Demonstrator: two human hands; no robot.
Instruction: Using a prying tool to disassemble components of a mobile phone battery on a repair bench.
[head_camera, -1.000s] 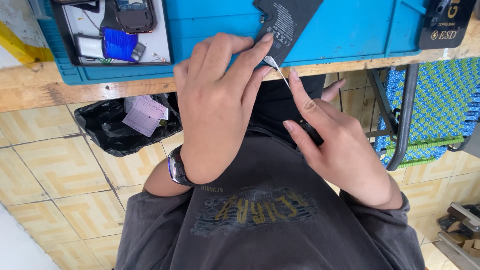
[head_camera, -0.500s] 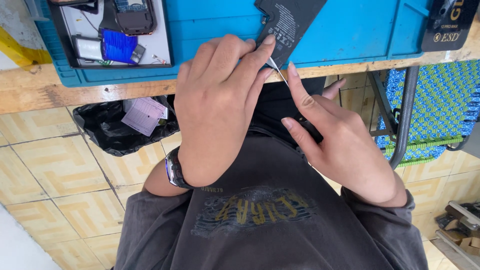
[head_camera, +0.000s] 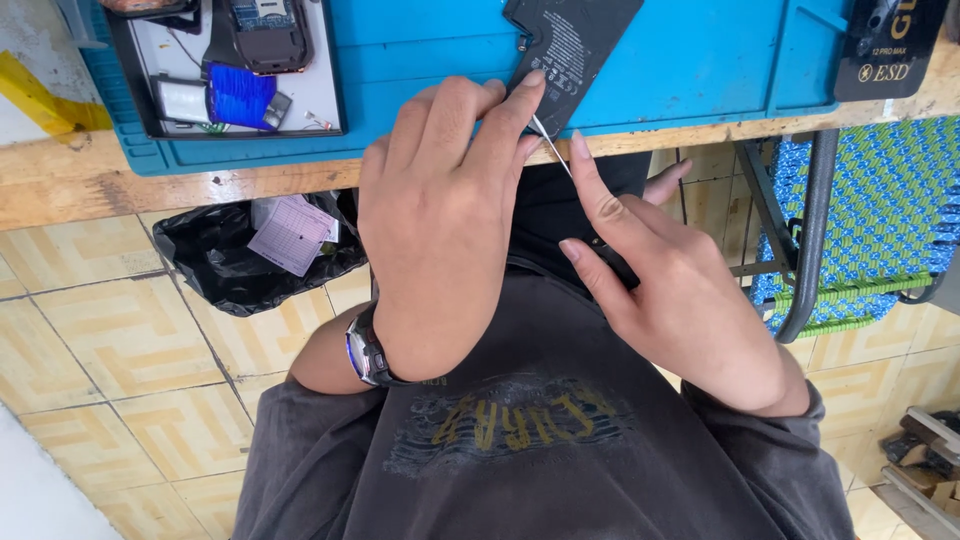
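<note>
A flat black battery-like slab (head_camera: 575, 45) lies on the blue work mat (head_camera: 720, 60) at the top centre, tilted, its lower end hanging over the bench edge. My left hand (head_camera: 440, 220) has its fingertips pinching that lower end. My right hand (head_camera: 665, 290) holds thin metal tweezers (head_camera: 550, 145), whose tip meets the slab's lower edge by my left fingertips. The tool's black handle is mostly hidden under my palm.
A white tray (head_camera: 330, 95) at top left holds a partly dismantled phone and a blue part. A black box (head_camera: 890, 45) stands at top right. Below the wooden bench edge (head_camera: 150, 185) sit a black rubbish bag (head_camera: 235, 265) and a blue-green woven chair (head_camera: 860, 230).
Both hands have shifted slightly up toward the slab. The tweezers' tip has stayed at the slab's lower edge.
</note>
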